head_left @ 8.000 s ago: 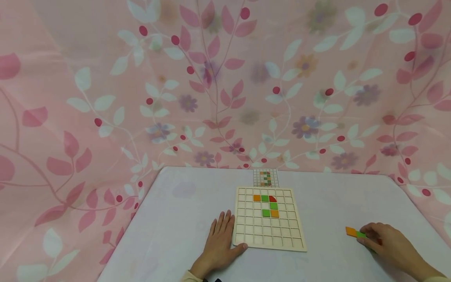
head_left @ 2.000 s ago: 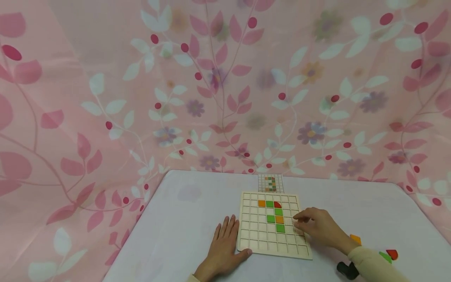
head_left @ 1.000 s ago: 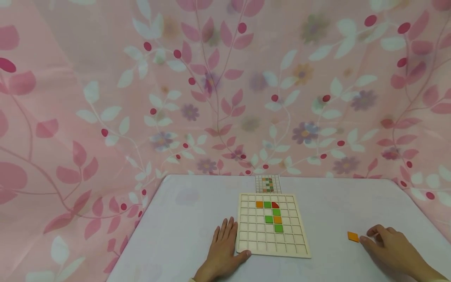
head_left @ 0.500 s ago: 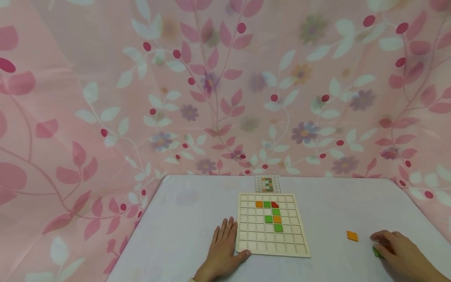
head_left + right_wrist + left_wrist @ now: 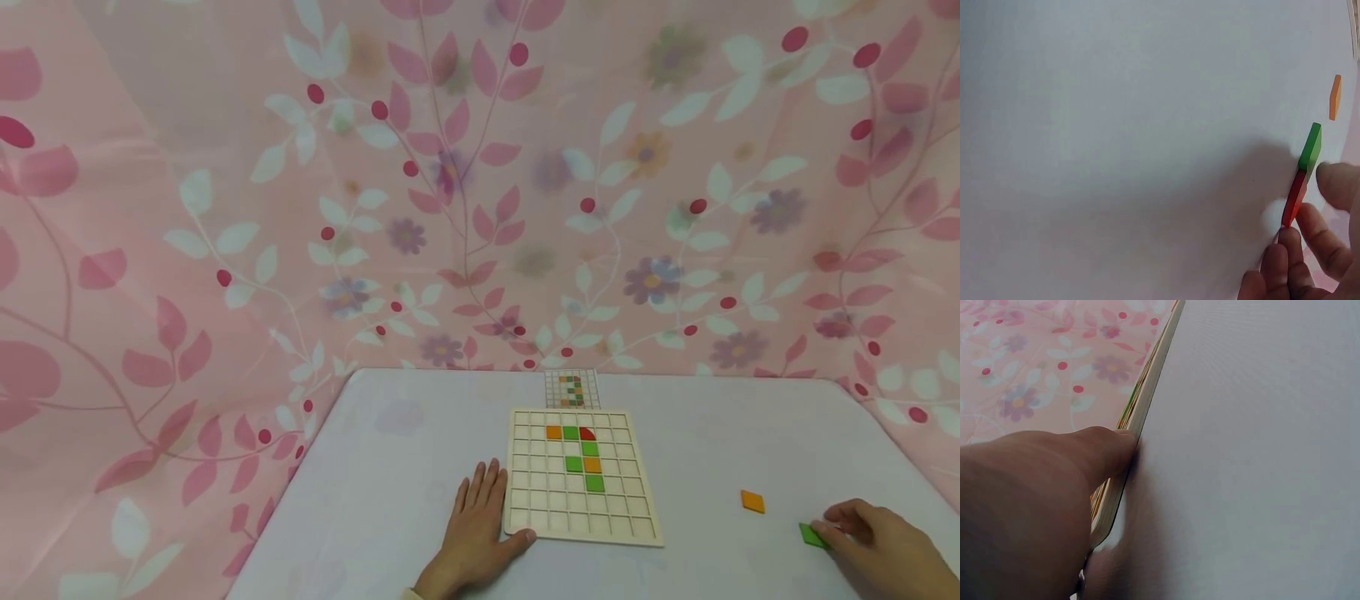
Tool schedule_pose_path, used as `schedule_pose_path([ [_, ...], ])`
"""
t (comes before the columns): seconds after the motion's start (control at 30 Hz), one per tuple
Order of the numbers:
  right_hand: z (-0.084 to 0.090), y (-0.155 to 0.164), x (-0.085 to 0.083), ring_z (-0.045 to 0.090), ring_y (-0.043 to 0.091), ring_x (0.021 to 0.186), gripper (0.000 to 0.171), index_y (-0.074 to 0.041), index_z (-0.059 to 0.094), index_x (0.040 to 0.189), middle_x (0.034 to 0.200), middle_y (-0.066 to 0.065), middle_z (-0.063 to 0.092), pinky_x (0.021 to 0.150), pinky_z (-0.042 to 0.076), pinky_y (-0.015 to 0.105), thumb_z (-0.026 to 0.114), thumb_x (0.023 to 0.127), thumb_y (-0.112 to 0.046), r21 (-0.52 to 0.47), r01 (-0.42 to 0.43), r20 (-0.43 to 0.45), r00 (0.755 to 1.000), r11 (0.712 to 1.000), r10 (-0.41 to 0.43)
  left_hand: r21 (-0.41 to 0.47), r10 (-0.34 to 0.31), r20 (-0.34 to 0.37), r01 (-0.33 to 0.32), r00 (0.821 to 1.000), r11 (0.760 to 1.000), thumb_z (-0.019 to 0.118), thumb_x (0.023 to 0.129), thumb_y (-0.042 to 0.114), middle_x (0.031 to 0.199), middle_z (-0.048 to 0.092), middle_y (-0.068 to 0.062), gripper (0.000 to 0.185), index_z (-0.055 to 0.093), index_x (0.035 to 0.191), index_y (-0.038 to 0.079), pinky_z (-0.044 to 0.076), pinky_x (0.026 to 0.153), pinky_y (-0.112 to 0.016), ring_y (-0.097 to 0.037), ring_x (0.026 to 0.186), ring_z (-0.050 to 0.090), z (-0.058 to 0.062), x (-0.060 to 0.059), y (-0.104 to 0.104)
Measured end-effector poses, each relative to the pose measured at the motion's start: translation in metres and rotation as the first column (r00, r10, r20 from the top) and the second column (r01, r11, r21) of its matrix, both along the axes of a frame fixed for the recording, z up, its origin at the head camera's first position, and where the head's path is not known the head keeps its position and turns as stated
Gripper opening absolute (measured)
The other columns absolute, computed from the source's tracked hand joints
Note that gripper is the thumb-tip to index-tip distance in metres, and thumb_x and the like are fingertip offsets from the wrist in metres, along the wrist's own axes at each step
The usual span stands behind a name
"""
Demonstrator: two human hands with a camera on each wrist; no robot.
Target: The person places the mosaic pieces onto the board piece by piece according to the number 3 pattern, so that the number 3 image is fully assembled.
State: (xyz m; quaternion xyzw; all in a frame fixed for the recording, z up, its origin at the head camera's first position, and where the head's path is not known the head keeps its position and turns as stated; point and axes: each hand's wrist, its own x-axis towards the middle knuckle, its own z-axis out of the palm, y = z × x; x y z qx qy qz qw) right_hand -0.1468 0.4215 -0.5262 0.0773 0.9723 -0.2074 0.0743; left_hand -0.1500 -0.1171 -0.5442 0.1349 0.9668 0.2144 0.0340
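Note:
My left hand (image 5: 476,529) lies flat with fingers straight along the left edge of a square wooden grid board (image 5: 547,517). Its thumb rests at the board's near left corner. On the board sit orange, green and red tiles (image 5: 573,464) in a hooked line. My right hand (image 5: 881,537) is low over the table at the right, fingers bent and spread from the thumb. Beneath it are a green tile (image 5: 1311,147) and a red tile (image 5: 1294,200), end to end in the right wrist view. Index and middle fingertips are right at the red tile, and the thumb is beside the green one.
An orange tile (image 5: 752,502) lies alone between the board and my right hand. A small card (image 5: 551,390) printed with a coloured grid pattern stands behind the board. White cloth (image 5: 390,467) covers the table, and a pink floral curtain (image 5: 480,208) hangs behind.
A green tile has joined the board's pattern since the oldest frame. My right hand has left the board for the loose tiles and shifted right, uncovering more of the green one. My left hand stays put.

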Motion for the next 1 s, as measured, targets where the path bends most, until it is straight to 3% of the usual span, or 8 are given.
schedule_pose_path([
  [0.17, -0.003, 0.0, -0.002, 0.057, 0.018, 0.072, 0.05, 0.011, 0.061, 0.101, 0.081, 0.003, 0.065, 0.07, 0.056, 0.044, 0.071, 0.09, -0.037, -0.035, 0.004, 0.056, 0.998, 0.999, -0.002, -0.005, -0.005, -0.012, 0.005, 1.0, 1.0, 0.047, 0.089, 0.073, 0.167, 0.01, -0.007, 0.099, 0.019, 0.158, 0.008, 0.007, 0.121, -0.056, -0.028, 0.154, 0.003, 0.001, 0.001, 0.0],
  [0.5, -0.002, 0.008, 0.003, 0.063, 0.02, 0.075, 0.054, 0.006, 0.064, 0.1, 0.083, -0.001, 0.067, 0.071, 0.054, 0.046, 0.07, 0.088, -0.046, -0.027, -0.035, 0.028, 0.999, 0.999, 0.036, 0.01, -0.022, -0.064, 0.022, 0.998, 1.0, 0.05, 0.089, 0.07, 0.165, 0.016, -0.012, 0.097, 0.023, 0.157, 0.005, 0.011, 0.118, -0.06, -0.034, 0.153, 0.009, 0.003, 0.004, 0.0],
  [0.63, -0.003, 0.013, 0.004, 0.062, 0.017, 0.074, 0.059, 0.005, 0.064, 0.102, 0.082, -0.004, 0.066, 0.069, 0.054, 0.041, 0.065, 0.09, -0.053, -0.049, -0.032, 0.053, 0.998, 0.998, 0.035, 0.016, -0.02, -0.057, 0.021, 0.998, 1.0, 0.051, 0.089, 0.07, 0.165, 0.016, -0.012, 0.097, 0.023, 0.156, 0.005, 0.01, 0.119, -0.06, -0.033, 0.153, 0.008, 0.003, 0.003, 0.0],
  [0.83, -0.007, 0.02, 0.004, 0.062, 0.012, 0.07, 0.053, 0.001, 0.066, 0.1, 0.081, -0.005, 0.068, 0.059, 0.047, 0.024, 0.064, 0.092, -0.052, -0.016, -0.049, -0.049, 0.998, 0.999, 0.049, 0.01, -0.016, -0.064, 0.017, 0.998, 1.0, 0.051, 0.089, 0.07, 0.166, 0.015, -0.011, 0.098, 0.023, 0.157, 0.005, 0.01, 0.118, -0.059, -0.032, 0.153, 0.008, 0.002, 0.001, 0.001],
  [1.0, -0.011, 0.023, 0.009, 0.061, 0.009, 0.066, 0.055, 0.003, 0.065, 0.099, 0.08, -0.002, 0.07, 0.057, 0.042, 0.022, 0.065, 0.091, -0.051, -0.005, 0.009, -0.114, 0.993, 1.0, -0.01, 0.0, -0.01, -0.032, 0.01, 0.999, 1.0, 0.051, 0.089, 0.071, 0.166, 0.014, -0.009, 0.098, 0.022, 0.157, 0.007, 0.009, 0.12, -0.057, -0.03, 0.153, 0.006, 0.004, 0.002, 0.001],
])
